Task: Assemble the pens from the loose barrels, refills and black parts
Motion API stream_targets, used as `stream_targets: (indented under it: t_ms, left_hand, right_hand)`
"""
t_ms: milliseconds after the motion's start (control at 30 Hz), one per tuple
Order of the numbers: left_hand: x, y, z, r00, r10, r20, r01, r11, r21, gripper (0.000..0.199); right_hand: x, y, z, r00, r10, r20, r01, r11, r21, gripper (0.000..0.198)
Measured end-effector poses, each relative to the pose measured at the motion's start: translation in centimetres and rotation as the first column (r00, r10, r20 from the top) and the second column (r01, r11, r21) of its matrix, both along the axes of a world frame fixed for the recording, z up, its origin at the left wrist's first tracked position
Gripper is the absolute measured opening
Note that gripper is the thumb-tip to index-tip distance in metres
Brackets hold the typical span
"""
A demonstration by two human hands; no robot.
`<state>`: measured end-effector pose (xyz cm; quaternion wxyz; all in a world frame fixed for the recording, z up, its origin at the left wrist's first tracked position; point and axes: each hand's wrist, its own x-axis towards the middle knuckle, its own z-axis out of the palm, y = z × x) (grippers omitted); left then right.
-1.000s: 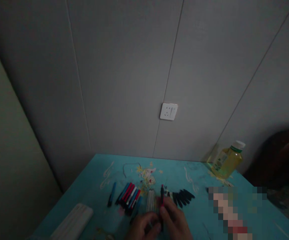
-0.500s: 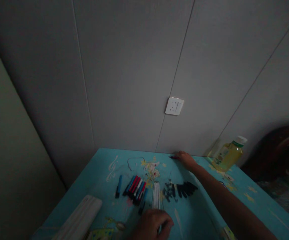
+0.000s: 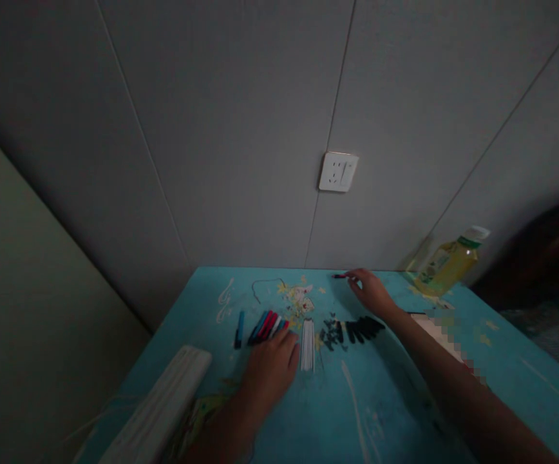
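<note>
Near the back edge of the table, my right hand (image 3: 369, 290) has its thumb and finger pinched at the near end of a small dark red pen (image 3: 339, 276). My left hand (image 3: 272, 361) lies over a row of blue, red and white pens (image 3: 266, 324) with dark caps, fingers stretched out and partly covering them. A single blue pen (image 3: 239, 330) lies apart to the left. Just right of my left hand is a bundle of thin white sticks (image 3: 307, 345). Several black pieces, perhaps pen caps (image 3: 364, 328), lie fanned out below my right hand.
A bottle of yellow liquid (image 3: 448, 264) stands tilted in view at the back right. A long white case (image 3: 163, 406) lies at the front left. A pale, pixelated item (image 3: 438, 332) lies beside my right forearm. The wall (image 3: 241, 161) with a socket (image 3: 338, 172) borders the table.
My left hand has moved forward from the near side of the sticks onto the row of pens. My right hand has drawn back slightly, uncovering more of the dark red pen. The view has tilted.
</note>
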<state>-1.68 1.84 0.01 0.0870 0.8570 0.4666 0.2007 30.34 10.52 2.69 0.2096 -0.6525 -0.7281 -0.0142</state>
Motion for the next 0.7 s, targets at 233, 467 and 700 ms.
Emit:
stream_targets:
  t_ms: [233, 467, 700]
  left_hand:
    - [-0.5, 0.7, -0.4, 0.989, 0.083, -0.125, -0.083, 0.997, 0.011, 0.031]
    - [-0.2, 0.2, -0.8, 0.968, 0.146, -0.206, -0.142, 0.989, 0.035, 0.035]
    - [0.1, -0.2, -0.3, 0.948, 0.127, -0.292, -0.135, 0.991, -0.007, 0.029]
  right_hand:
    - [-5.1, -9.1, -2.2, 0.951, 0.184, -0.25, -0.145, 0.975, 0.166, 0.022]
    - [-7.2, -11.1, -1.6, 0.962, 0.261, -0.085, -0.254, 0.964, 0.081, 0.02]
    - [-10.4, -12.5, -2.1, 0.961, 0.259, 0.098, -0.259, 0.966, -0.01, 0.013]
